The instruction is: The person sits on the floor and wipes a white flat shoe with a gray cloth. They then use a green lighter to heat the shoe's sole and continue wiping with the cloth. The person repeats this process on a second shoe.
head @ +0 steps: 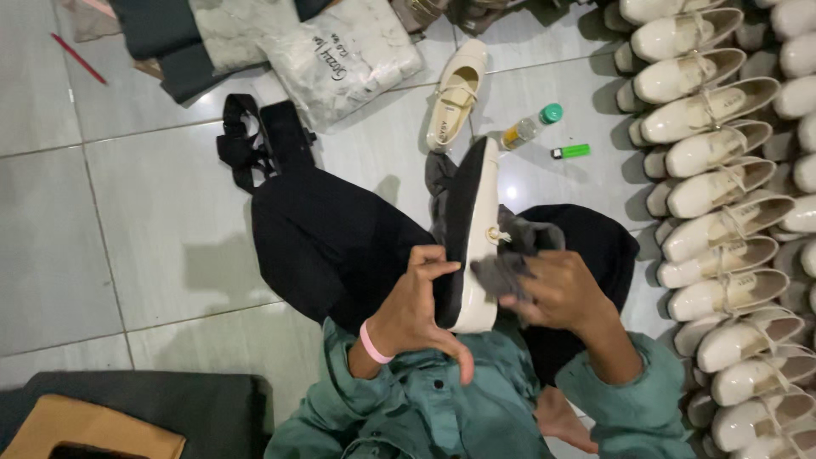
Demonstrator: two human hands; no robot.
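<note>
Head view: the only camera; places below are given from the held shoe
Held shoe: a cream flat shoe (pixel 474 238) with a black sole, tipped on its side over the person's lap, toe pointing away, a small gold fitting on its upper
Left hand (pixel 421 310): closed on the heel end, fingers on the black sole, thumb wrapped under; a pink wristband (pixel 371 342) sits on the wrist
Right hand (pixel 561 293): bunched around a grey cloth (pixel 510 259), pressing it against the cream side, just right of the gold fitting
Step in hand: by my reading, wiping the upper of this one shoe clean while the other hand steadies it
Next move calls for: probably turning the shoe in the left-hand grip so an unwiped part faces the cloth, keeping the hold firm so it does not slip off the lap
Beyond the toe: a second cream shoe (pixel 457 93) lies sole down on the tiled floor (pixel 127 221); right of that, a small bottle with a green cap (pixel 531 126) and a green lighter (pixel 571 151)
Far right of the held shoe: rows of matching cream shoes (pixel 722 195), packed touching
Up and left: a black strap (pixel 246 140) and a wrapped plastic bundle (pixel 340 55)
</note>
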